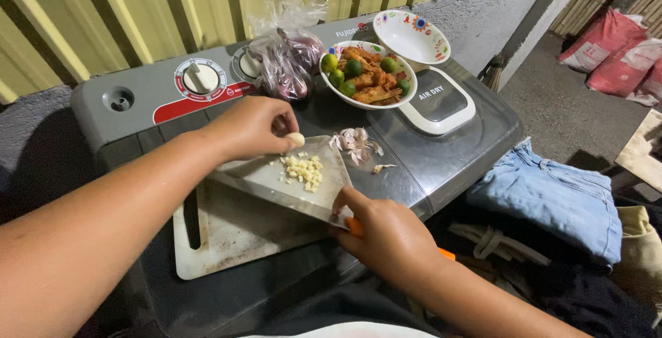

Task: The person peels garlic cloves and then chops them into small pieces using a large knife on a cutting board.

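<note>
My left hand (252, 127) pinches a peeled garlic clove (296, 139) just above the flat blade of a wide cleaver (265, 176). A small heap of chopped garlic (304, 170) lies on that blade. My right hand (386, 234) grips the cleaver's orange handle (355, 226) and holds the blade level over a worn white cutting board (227, 231). The board rests on the lid of a grey washing machine (448, 152).
Garlic skins (356, 143) lie beside the blade. A bowl of fried pieces and green limes (367, 76), an empty patterned bowl (411, 36) and a plastic bag of purple onions (286, 58) stand behind. Folded jeans (552, 196) lie right; red sacks (610, 48) far right.
</note>
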